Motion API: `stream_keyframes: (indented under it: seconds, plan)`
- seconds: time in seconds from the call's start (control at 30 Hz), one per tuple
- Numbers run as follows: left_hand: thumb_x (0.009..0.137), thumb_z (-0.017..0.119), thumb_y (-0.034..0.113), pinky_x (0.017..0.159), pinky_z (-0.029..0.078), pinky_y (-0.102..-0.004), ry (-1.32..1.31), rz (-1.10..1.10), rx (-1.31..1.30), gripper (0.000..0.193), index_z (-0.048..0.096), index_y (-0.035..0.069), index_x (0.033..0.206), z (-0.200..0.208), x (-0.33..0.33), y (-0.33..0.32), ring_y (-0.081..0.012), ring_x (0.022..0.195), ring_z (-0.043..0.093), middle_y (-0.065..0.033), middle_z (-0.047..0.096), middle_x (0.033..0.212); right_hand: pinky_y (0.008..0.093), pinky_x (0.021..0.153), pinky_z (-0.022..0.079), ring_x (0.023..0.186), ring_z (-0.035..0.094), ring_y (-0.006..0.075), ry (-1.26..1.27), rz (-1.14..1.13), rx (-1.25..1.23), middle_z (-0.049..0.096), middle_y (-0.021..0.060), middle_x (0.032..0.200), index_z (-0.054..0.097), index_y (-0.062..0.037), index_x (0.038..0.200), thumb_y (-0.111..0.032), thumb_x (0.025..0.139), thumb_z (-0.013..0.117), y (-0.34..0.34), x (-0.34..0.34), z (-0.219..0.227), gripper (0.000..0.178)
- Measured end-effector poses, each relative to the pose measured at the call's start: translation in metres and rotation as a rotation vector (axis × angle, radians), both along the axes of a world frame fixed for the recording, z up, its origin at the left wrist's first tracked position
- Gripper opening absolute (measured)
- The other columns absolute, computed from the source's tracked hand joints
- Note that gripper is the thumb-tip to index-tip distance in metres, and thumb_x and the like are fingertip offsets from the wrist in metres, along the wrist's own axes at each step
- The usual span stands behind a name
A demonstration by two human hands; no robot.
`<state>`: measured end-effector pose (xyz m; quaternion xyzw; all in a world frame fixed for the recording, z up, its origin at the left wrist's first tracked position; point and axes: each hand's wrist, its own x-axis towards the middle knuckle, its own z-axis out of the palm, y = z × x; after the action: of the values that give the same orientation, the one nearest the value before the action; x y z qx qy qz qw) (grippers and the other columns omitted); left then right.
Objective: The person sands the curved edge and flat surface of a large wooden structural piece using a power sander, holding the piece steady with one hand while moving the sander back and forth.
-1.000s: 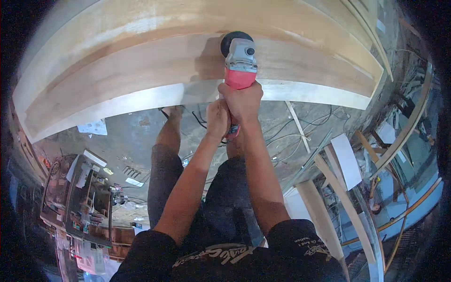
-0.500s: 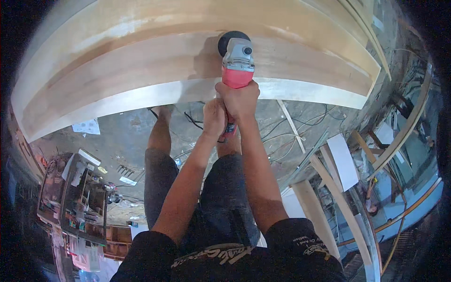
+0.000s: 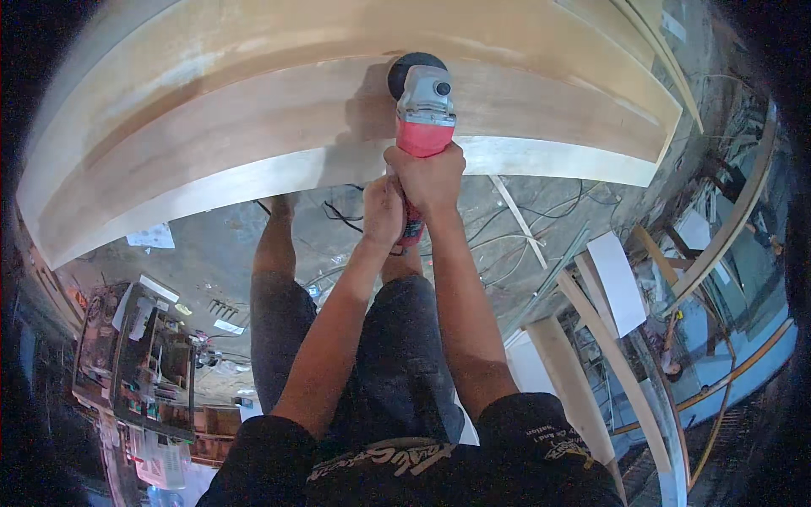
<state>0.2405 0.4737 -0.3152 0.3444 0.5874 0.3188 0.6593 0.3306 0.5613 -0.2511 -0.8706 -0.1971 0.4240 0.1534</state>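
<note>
A red and grey angle grinder (image 3: pixel 425 135) with a round dark disc (image 3: pixel 414 74) reaches out ahead of me. Its disc lies over the pale brown band of a long wooden panel (image 3: pixel 253 106). My right hand (image 3: pixel 432 176) is wrapped round the red body just behind the grey head. Close behind it, my left hand (image 3: pixel 383 213) is closed on the rear part of the tool, where its fingers are partly hidden. Whether the disc presses flat on the wood or is slightly tilted I cannot tell.
A white front edge (image 3: pixel 186 182) borders the panel. Cables (image 3: pixel 342 215) and a thin strip (image 3: pixel 517 220) lie on the concrete floor. Long boards (image 3: pixel 612 359) and a white sheet (image 3: pixel 617 283) lean at right. A cluttered shelf unit (image 3: pixel 152 363) stands at left.
Both hands and the grinder have shifted very slightly left in the picture. The grip is unchanged, and the view has moved a little over the panel and floor.
</note>
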Motion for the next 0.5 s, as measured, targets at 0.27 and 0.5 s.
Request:
stream_keyframes:
  seconds: [0.27, 0.5]
  plan:
    - [0.113, 0.037, 0.038, 0.056, 0.047, -0.0356, -0.127, 0.146, -0.156, 0.061, 0.062, -0.001, 0.073, -0.008, 0.029, -0.006, -0.0133, 0.061, 0.060, -0.0039, 0.063, 0.065, 0.0414, 0.073, 0.059, 0.078, 0.076, 0.0303, -0.012, 0.001, -0.006, 0.075, 0.0192, 0.083, 0.072, 0.0026, 0.084, -0.025, 0.062, 0.086, 0.000, 0.021, -0.002, 0.038]
    - [0.113, 0.034, 0.044, 0.060, 0.048, -0.0426, 0.158, -0.134, -0.078, 0.066, 0.060, -0.004, 0.076, -0.021, 0.049, -0.021, -0.0204, 0.060, 0.060, -0.0149, 0.062, 0.064, 0.0384, 0.064, 0.056, 0.065, 0.070, 0.0219, -0.081, 0.033, 0.048, 0.073, 0.0145, 0.074, 0.070, 0.0040, 0.077, -0.025, 0.064, 0.083, -0.021, 0.056, -0.014, 0.034]
